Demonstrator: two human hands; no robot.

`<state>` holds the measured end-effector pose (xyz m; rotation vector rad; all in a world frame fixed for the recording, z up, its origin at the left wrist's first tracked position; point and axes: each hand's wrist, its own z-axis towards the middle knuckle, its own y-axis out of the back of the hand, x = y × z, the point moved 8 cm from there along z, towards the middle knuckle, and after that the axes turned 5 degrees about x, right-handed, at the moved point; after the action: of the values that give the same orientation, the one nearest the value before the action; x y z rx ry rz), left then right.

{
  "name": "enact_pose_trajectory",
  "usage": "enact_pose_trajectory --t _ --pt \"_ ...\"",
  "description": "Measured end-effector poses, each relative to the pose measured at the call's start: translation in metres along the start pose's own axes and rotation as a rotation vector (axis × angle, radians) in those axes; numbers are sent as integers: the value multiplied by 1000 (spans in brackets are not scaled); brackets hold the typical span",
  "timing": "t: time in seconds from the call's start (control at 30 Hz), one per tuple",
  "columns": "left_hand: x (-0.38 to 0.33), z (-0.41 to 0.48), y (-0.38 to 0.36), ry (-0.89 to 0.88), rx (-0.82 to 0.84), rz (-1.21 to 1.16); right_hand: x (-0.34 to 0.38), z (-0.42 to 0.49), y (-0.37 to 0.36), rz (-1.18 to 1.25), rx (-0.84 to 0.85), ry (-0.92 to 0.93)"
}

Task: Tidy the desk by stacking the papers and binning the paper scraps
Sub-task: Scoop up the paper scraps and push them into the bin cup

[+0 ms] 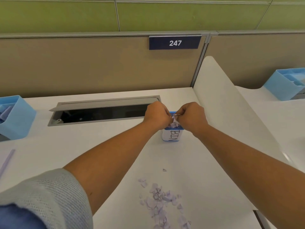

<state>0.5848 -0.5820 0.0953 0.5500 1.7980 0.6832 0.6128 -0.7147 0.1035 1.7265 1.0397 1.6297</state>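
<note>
Bin (172,135): small blue tub lettered "BIN" on a white label, standing upright on my desk (82,149); all places below are taken from it.
My left hand (156,115): directly above the bin's left rim, fingers curled tight, tips meeting the wad of scraps (175,119) and pinching it.
My right hand (192,115): directly above the bin's right rim, fingers likewise curled, thumb and fingertips pinching the same wad.
Wad of scraps: pale lilac and white, crumpled, held between my two hands just over the bin's mouth.
Scraps in bin (173,125): lilac pieces show at the mouth, right under the wad; how deep they lie, I cannot tell.
Loose scraps (162,200): a scattered lilac heap on the desk, well nearer to me than the bin, apart from both hands.
Single scrap (164,170): lies alone between the heap and the bin.
Lilac sheet (6,161): only an edge shows, far left of the bin.
Cable hatch (102,111): open, just left of and behind the bin.
Blue organisers: one (16,119) far left of the bin, one (285,85) far right on the next desk.
Number plate (175,42): reads 247, on the partition behind the bin.
</note>
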Motion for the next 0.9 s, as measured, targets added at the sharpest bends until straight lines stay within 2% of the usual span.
enact_pose_trajectory --t 0.13,0.37,0.57,0.9 --pt "5 11 -6 71 -9 62 -9 9 -11 -50 -1 -35" --pt "-3 12 -8 77 7 148 -10 16 -11 -68 24 -92" --pt "-5 12 -10 20 52 173 -6 14 -9 74 32 -87" --pt "-9 -1 -1 -49 52 139 3 9 -1 111 -9 -25"
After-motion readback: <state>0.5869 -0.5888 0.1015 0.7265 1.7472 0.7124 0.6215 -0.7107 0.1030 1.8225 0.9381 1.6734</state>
